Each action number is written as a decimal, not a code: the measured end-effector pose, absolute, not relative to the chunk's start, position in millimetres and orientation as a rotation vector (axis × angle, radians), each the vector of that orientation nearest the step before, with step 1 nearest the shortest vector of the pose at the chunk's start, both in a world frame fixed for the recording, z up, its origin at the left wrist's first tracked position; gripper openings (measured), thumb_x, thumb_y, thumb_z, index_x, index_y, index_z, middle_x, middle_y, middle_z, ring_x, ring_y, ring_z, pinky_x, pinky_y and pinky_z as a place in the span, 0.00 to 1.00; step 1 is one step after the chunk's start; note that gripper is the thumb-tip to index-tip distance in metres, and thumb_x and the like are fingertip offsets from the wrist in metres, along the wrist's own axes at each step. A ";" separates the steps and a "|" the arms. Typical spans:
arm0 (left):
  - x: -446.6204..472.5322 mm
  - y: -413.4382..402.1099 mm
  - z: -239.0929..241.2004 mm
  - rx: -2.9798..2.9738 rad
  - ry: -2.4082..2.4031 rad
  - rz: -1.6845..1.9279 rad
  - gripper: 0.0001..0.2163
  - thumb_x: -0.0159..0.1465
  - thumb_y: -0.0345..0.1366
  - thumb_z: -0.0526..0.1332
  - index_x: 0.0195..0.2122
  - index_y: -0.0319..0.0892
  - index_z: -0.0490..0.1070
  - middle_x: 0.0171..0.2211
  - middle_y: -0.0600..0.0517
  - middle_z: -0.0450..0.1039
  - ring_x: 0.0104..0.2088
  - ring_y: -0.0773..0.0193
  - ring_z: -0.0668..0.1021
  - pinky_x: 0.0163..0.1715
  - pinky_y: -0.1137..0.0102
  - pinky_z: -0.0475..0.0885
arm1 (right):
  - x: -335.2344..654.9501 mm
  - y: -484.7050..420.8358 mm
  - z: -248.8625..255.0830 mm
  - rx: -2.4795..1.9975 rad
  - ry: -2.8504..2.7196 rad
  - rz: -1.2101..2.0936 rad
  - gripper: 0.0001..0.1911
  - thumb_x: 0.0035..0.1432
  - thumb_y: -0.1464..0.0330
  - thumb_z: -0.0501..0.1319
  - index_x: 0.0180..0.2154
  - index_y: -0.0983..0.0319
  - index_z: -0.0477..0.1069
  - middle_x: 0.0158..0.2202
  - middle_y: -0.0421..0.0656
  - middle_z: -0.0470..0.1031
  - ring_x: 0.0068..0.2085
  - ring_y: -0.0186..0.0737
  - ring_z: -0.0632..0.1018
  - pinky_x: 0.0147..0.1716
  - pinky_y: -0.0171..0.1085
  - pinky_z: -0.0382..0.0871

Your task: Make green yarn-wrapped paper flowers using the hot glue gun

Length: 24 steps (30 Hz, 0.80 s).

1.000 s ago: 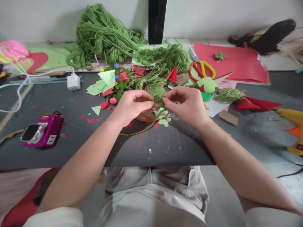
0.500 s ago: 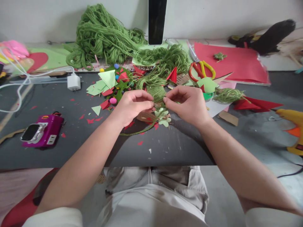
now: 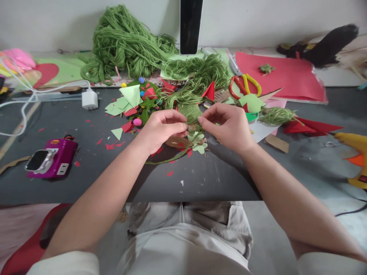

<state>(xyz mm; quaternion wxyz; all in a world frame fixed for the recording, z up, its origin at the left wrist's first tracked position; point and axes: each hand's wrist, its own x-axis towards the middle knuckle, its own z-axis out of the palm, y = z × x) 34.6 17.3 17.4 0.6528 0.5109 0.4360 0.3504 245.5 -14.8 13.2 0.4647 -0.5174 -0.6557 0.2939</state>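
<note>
My left hand (image 3: 162,128) and my right hand (image 3: 228,126) meet at the middle of the dark table (image 3: 200,179), fingers pinched together. Between them they grip a small craft piece (image 3: 192,121) wound with green yarn. Strands of that yarn (image 3: 187,101) run up from the piece to a loose bundle behind it. Pale green paper leaf shapes (image 3: 197,140) and a brown cardboard bit (image 3: 176,142) hang below the fingers.
A big heap of green yarn (image 3: 126,42) lies at the back left. Red-and-yellow scissors (image 3: 245,84) rest beside a red sheet (image 3: 281,74). A purple device (image 3: 51,158) sits left, a white charger (image 3: 89,99) behind it, a yellow glue gun (image 3: 355,152) right.
Both hands have shifted slightly upward with the yarn piece, the fingers working at it. Nothing else on the table moved.
</note>
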 end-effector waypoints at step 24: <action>22.5 17.9 20.5 1.187 0.966 0.567 0.14 0.53 0.41 0.78 0.35 0.40 0.80 0.30 0.51 0.81 0.30 0.60 0.85 0.31 0.68 0.81 | 253.3 -13.3 13.4 -1.154 -1.705 0.806 0.06 0.59 0.66 0.69 0.38 0.60 0.82 0.36 0.42 0.84 0.36 0.40 0.82 0.40 0.40 0.81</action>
